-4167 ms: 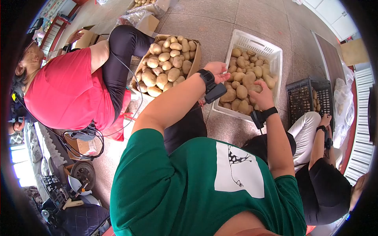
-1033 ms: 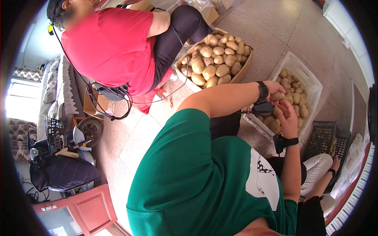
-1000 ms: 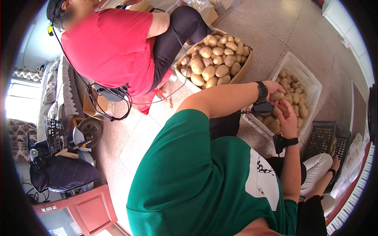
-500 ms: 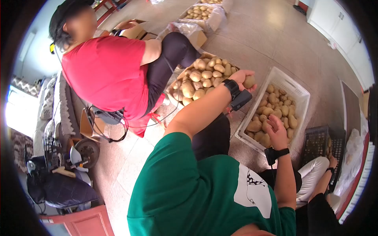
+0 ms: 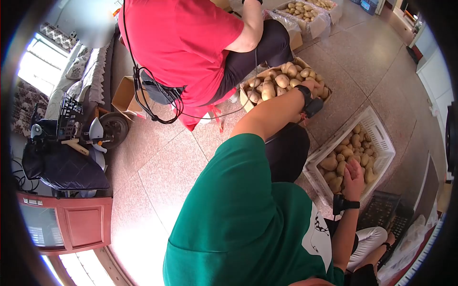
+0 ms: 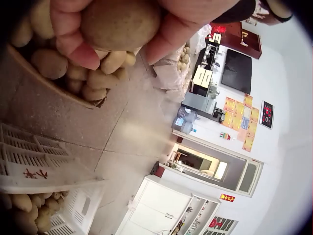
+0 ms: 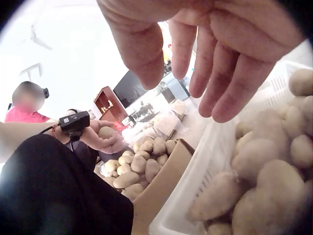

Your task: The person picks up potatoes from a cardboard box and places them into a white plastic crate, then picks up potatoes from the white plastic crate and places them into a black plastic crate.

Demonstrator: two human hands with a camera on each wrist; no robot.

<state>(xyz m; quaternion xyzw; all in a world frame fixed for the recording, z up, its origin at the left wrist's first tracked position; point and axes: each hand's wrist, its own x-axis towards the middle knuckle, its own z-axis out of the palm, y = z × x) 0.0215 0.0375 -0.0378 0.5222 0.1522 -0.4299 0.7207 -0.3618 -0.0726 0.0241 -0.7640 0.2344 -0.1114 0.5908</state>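
Note:
My left hand (image 5: 312, 86) is over the cardboard box (image 7: 164, 191), which is heaped with large potatoes (image 5: 282, 81). It grips one potato (image 6: 121, 23) between thumb and curled fingers, seen close up in the left wrist view. My right hand (image 5: 353, 178) hovers above the white plastic crate (image 5: 380, 125), palm down, with its fingers loosely extended and nothing in them. Beneath it, the crate holds many potatoes (image 7: 274, 181) of mixed sizes. The right wrist view also shows the left hand and its potato above the box.
A person in a red shirt (image 5: 191, 43) sits beyond the cardboard box, a cable (image 5: 224, 114) trailing behind. At the right, another person's pale trouser leg (image 5: 367, 243) is beside a black crate (image 5: 379, 209). More potato boxes (image 5: 315, 26) stand at the back.
Both hands were together at a potato over the white crate. The left hand has since carried that potato across to the cardboard box. The right hand has stayed over the crate.

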